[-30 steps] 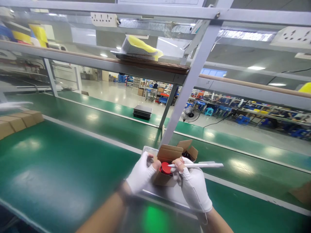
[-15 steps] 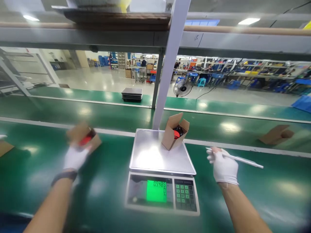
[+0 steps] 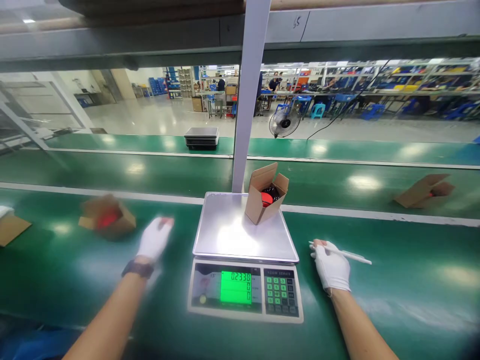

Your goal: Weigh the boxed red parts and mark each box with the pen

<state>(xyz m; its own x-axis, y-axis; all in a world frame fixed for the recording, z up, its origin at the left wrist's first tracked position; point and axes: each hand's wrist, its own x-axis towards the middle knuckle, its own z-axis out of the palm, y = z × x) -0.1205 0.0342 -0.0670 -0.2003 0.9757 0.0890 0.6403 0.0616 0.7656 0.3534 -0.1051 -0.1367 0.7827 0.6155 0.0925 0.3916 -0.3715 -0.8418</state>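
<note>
Carton, brown cardboard (image 3: 257,204), one: upright, flaps raised, standing at the far right corner of the scale's metal pan (image 3: 217,225). Contents: a red piece (image 3: 267,200) and glossy black matter (image 3: 275,192) (nature of either unclear). Handling, by judgement: fairly light; walls stiff, flaps apt to bend; dry, not slippery; contents perhaps loose. Best hold: two opposite walls, below the flaps, kept level.

Carton, second (image 3: 126,220), one: blurred, open, red within; on the green bench (image 3: 405,280), left of the pan's left edge, near the bench's white strip.

Left hand (image 3: 155,239), white-gloved, blurred: just beside the second carton, apparently apart from it; nothing seen in it; spread of fingers cannot be told.

Right hand (image 3: 332,267), white-gloved: fingers curled, pinching a white pen (image 3: 354,256), right of the pan's right edge.
</note>
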